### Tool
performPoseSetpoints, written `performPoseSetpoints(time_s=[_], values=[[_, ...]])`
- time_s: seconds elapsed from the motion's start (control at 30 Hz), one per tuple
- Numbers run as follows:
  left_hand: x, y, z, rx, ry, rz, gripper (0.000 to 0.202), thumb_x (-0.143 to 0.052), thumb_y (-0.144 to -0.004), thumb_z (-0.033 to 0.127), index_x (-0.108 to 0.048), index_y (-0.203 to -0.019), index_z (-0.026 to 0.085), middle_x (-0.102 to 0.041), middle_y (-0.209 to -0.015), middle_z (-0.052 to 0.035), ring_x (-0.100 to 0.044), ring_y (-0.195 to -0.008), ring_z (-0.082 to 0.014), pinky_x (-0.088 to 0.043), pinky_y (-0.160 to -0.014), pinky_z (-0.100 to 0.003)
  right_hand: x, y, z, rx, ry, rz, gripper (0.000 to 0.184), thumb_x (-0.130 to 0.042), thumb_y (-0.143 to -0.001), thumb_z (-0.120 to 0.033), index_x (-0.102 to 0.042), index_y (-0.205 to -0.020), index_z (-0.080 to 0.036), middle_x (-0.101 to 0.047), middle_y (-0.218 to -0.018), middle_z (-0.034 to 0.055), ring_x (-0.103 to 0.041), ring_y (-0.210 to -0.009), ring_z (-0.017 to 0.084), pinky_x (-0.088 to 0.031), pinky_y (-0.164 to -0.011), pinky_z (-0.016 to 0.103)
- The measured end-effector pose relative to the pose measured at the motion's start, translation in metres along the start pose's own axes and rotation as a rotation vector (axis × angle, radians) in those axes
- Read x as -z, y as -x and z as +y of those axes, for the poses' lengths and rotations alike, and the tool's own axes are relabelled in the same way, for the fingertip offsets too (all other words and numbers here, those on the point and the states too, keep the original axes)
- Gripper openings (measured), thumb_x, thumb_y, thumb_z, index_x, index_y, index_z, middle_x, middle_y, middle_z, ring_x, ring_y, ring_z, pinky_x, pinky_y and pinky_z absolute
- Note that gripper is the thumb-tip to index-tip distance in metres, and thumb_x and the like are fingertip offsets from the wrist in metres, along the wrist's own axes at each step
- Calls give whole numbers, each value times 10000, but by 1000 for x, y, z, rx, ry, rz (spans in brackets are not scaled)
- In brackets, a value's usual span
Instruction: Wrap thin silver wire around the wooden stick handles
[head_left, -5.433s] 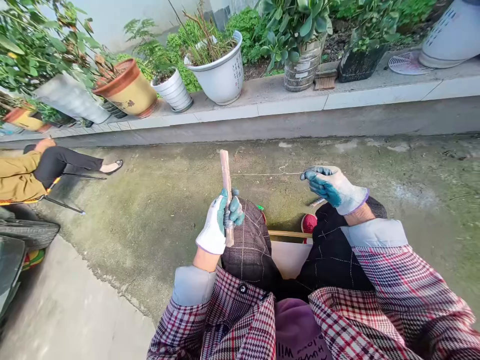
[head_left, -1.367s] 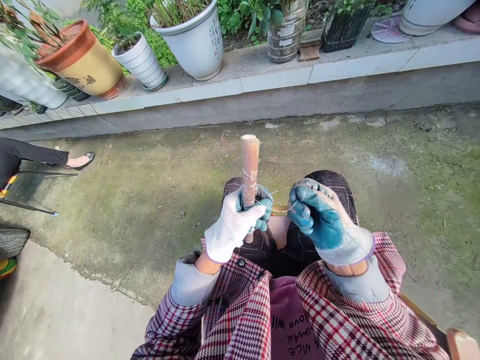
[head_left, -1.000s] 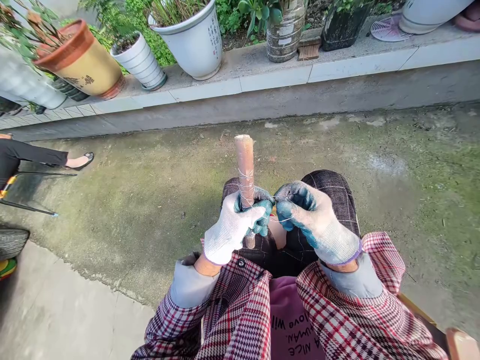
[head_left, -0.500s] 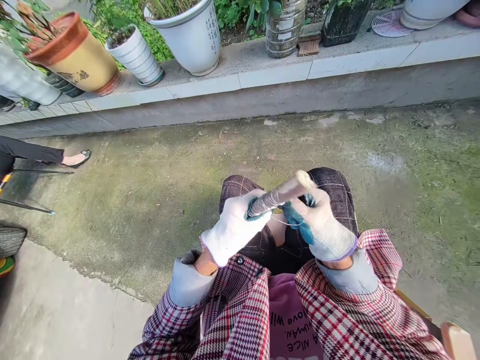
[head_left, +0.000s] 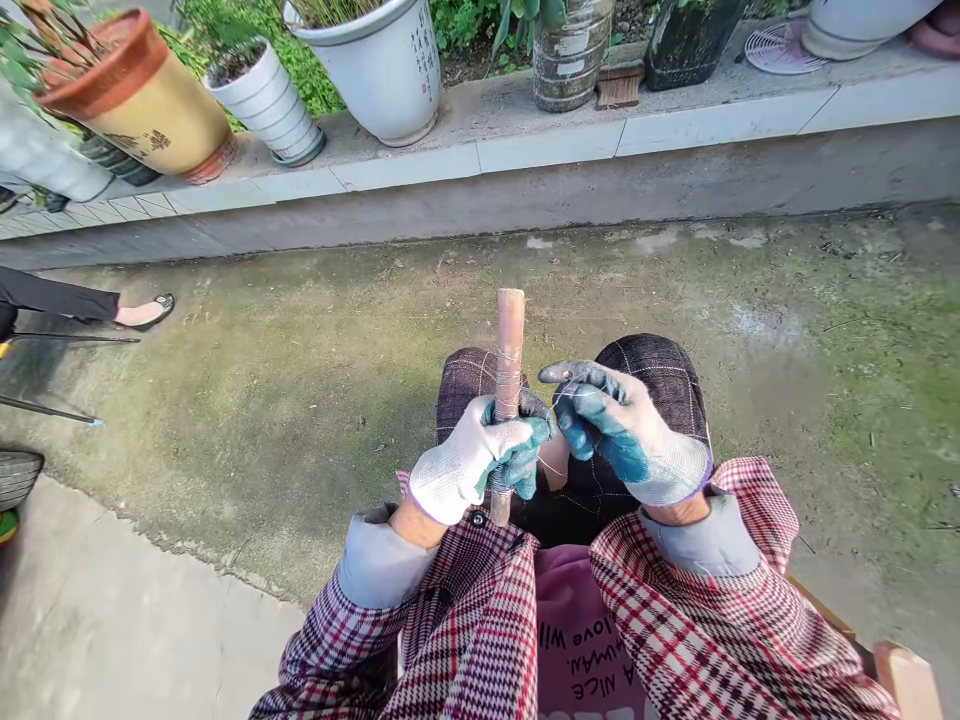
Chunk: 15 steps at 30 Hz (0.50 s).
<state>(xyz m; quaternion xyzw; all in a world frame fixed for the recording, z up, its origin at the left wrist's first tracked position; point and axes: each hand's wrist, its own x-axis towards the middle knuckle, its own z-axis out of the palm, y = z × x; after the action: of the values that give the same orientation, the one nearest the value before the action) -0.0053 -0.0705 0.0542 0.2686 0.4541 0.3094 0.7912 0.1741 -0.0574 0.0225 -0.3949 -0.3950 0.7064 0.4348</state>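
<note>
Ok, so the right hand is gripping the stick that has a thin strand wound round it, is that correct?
Not quite: in the head view, the left hand is gripping the stick, not the right hand. The stick does have a thin strand wound round it.

Wire circles a stick in the left hand, the right hand just to its right; beyond, flowerpots line a ledge.

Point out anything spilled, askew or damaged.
A whitish patch on the ground, right of the right knee, is paler than its surroundings: possibly a spill. The right hand's glove looks grimy: one finger is dark, not teal.
</note>
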Motion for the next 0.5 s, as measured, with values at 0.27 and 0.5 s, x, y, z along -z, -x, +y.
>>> performPoseSetpoints(time_s=[0.27, 0.5], values=[[9, -8, -7, 13, 83, -71, 411, -758, -730, 454, -448, -596, 220, -380, -397, 94, -309, -303, -59, -369, -343, -225, -18, 3, 4, 59, 13, 113, 226, -825, -829, -411, -776, -812, -191, -675, -699, -4, -485, -510, 86, -389, -438, 215], [4, -5, -6, 6, -5, -13, 331, -790, -662, 394, -526, -663, 193, -407, -433, 105, -317, -330, -46, -370, -354, -219, -19, 6, 2, 151, 163, 133, 184, -777, -873, -357, -748, -827, -182, -667, -723, -4, -515, -578, 103, -438, -512, 225]])
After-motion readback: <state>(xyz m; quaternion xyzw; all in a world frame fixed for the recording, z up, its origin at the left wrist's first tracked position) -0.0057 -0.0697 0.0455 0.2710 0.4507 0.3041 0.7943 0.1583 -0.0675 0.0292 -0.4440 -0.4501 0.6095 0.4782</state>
